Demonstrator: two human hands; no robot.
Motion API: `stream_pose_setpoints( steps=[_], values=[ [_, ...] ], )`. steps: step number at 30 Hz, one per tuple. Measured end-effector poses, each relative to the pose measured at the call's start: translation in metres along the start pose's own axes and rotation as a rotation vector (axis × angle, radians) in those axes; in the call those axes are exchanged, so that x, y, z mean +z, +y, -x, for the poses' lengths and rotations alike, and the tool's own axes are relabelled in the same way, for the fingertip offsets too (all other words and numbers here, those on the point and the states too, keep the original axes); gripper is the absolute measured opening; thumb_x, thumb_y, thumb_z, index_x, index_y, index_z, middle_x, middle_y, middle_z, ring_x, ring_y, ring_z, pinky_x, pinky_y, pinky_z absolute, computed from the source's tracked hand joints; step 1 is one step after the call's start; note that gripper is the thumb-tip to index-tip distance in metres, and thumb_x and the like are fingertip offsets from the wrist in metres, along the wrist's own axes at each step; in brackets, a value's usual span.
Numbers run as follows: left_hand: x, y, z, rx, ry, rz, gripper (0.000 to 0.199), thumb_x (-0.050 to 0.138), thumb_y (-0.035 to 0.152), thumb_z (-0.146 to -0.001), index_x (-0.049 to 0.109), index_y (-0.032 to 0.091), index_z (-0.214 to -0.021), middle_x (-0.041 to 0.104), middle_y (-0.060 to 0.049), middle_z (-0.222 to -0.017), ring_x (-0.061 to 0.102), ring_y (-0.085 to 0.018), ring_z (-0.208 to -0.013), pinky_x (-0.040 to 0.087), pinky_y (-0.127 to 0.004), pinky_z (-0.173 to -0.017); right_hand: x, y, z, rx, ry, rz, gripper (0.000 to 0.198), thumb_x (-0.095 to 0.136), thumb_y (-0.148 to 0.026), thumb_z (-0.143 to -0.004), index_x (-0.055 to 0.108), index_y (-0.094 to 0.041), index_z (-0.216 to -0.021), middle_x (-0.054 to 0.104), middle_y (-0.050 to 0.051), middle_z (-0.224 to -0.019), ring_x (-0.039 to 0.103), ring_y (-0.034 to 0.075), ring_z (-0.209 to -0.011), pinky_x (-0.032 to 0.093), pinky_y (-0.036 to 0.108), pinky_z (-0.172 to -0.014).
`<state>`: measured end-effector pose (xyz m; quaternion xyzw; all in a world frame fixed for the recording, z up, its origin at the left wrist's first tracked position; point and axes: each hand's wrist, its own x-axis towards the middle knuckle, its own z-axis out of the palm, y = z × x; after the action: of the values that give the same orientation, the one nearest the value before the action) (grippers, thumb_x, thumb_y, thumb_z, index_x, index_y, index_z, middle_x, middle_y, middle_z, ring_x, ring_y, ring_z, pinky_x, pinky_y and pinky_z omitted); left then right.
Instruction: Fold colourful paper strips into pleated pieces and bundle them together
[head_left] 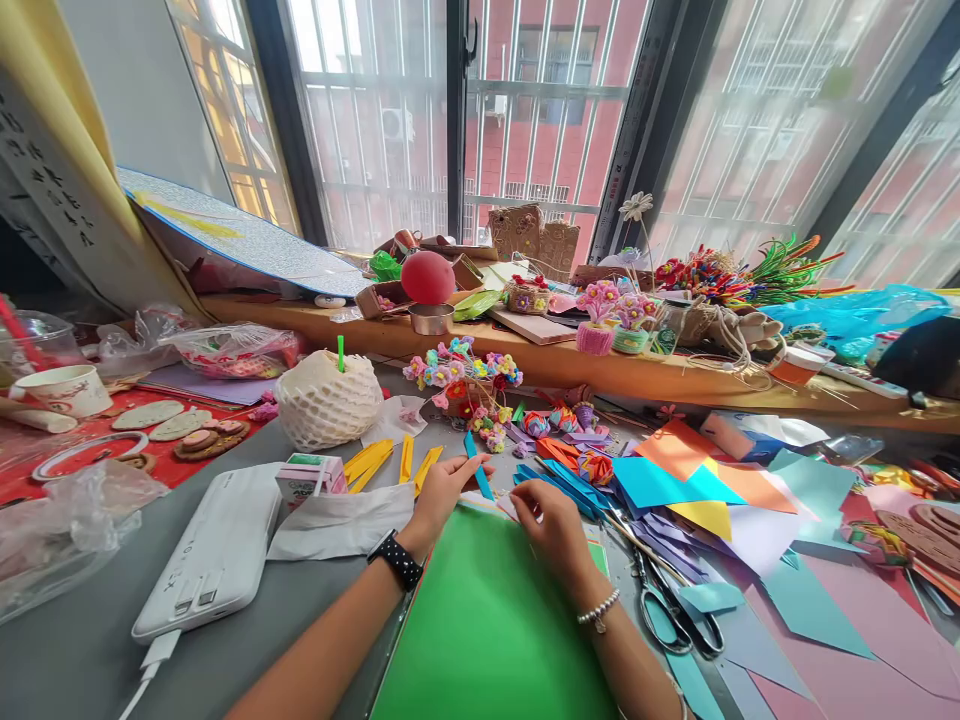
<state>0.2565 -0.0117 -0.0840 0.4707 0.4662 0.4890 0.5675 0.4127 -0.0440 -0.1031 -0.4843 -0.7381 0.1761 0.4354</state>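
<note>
Pinching blue paper strip (484,485) in my left hand (441,492); right hand (553,528) half-curled, grip unclear, over smooth green sheet (487,620).

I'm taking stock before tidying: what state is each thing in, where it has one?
Left hand, pinching a blue strip
Right hand, curled; grip unclear
Green sheet, flat under both hands
Scissors, lying down; blade opening unclear
Power bank, cable plugged in
Net-wrapped coconut, green straw standing in it
Red ball, apparently on a round tin
Paper cup, upright
Yellow strips, lying loose
Pink flower pot, standing upright
</note>
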Motion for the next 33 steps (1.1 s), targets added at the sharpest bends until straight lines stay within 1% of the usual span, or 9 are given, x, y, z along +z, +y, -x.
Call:
stream_pose_setpoints(
  steps=[5,8,10,12,17,21,26,30,33],
  values=[
    [0.002,0.009,0.001,0.277,-0.024,-0.346,0.033,0.046,0.036,-0.073,0.060,0.013,-0.092,0.063,-0.006,-0.082,0.055,-0.017,-0.082,0.040,-0.028,-0.079,0.010,-0.017,0.007,-0.216,-0.309,0.061,0.027,0.041,-0.024,-0.078,0.053,-0.017,-0.056,0.048,-0.001,-0.049,0.037,0.009,-0.045,0.024,0.021,-0.046],
    [0.006,0.016,0.002,0.507,-0.079,-0.637,0.027,0.041,0.028,-0.077,0.059,0.017,-0.094,0.060,-0.005,-0.086,0.052,-0.015,-0.083,0.039,-0.026,-0.076,0.012,-0.019,0.008,-0.230,-0.438,0.193,0.024,0.044,-0.025,-0.076,0.053,-0.016,-0.056,0.049,-0.002,-0.048,0.032,0.008,-0.044,0.020,0.022,-0.045],
    [0.009,0.019,0.003,0.650,-0.132,-0.812,0.024,0.041,0.023,-0.078,0.060,0.019,-0.092,0.058,-0.004,-0.086,0.051,-0.014,-0.081,0.039,-0.024,-0.073,0.013,-0.019,0.007,-0.218,-0.479,0.270,0.024,0.043,-0.027,-0.077,0.055,-0.015,-0.060,0.052,-0.001,-0.052,0.033,0.008,-0.046,0.019,0.022,-0.046],
    [0.012,0.021,0.005,0.737,-0.190,-0.964,0.023,0.041,0.020,-0.078,0.061,0.021,-0.089,0.057,-0.003,-0.083,0.051,-0.013,-0.079,0.039,-0.022,-0.070,0.014,-0.019,0.007,-0.219,-0.493,0.315,0.026,0.040,-0.028,-0.079,0.056,-0.015,-0.063,0.055,0.000,-0.057,0.035,0.008,-0.048,0.019,0.023,-0.047],
    [0.020,0.022,0.007,0.797,-0.252,-1.300,0.019,0.042,0.020,-0.078,0.061,0.020,-0.083,0.060,-0.002,-0.076,0.052,-0.013,-0.073,0.039,-0.023,-0.066,0.016,-0.019,0.008,-0.229,-0.496,0.355,0.027,0.038,-0.030,-0.081,0.056,-0.016,-0.066,0.058,0.000,-0.061,0.041,0.008,-0.050,0.020,0.024,-0.047],
    [0.033,0.022,-0.003,0.816,-0.329,-1.515,0.018,0.041,0.019,-0.078,0.059,0.018,-0.076,0.058,-0.002,-0.072,0.052,-0.014,-0.068,0.037,-0.023,-0.058,0.017,-0.018,0.007,-0.200,-0.494,0.342,0.026,0.038,-0.029,-0.081,0.057,-0.016,-0.067,0.060,0.002,-0.065,0.045,0.010,-0.053,0.022,0.024,-0.047],
    [0.051,0.016,-0.020,0.880,-0.475,-1.654,0.014,0.042,0.016,-0.076,0.055,0.017,-0.071,0.057,-0.003,-0.072,0.051,-0.014,-0.068,0.037,-0.023,-0.058,0.019,-0.017,0.004,-0.206,-0.501,0.315,0.023,0.040,-0.026,-0.079,0.058,-0.016,-0.069,0.061,0.003,-0.068,0.048,0.012,-0.057,0.025,0.023,-0.049],
    [0.058,0.011,-0.027,0.913,-0.519,-1.682,0.014,0.041,0.017,-0.077,0.054,0.015,-0.070,0.057,-0.004,-0.075,0.051,-0.016,-0.071,0.038,-0.025,-0.060,0.020,-0.016,0.004,-0.206,-0.501,0.332,0.023,0.040,-0.026,-0.079,0.059,-0.015,-0.072,0.062,0.003,-0.070,0.049,0.012,-0.055,0.023,0.024,-0.046],
    [0.059,0.007,-0.029,0.911,-0.533,-1.643,0.007,0.048,0.020,-0.074,0.054,0.016,-0.076,0.057,-0.005,-0.079,0.051,-0.017,-0.074,0.039,-0.026,-0.063,0.020,-0.016,0.004,-0.220,-0.493,0.328,0.022,0.041,-0.026,-0.079,0.059,-0.015,-0.074,0.063,0.004,-0.073,0.050,0.012,-0.056,0.022,0.024,-0.045]
  ],
)
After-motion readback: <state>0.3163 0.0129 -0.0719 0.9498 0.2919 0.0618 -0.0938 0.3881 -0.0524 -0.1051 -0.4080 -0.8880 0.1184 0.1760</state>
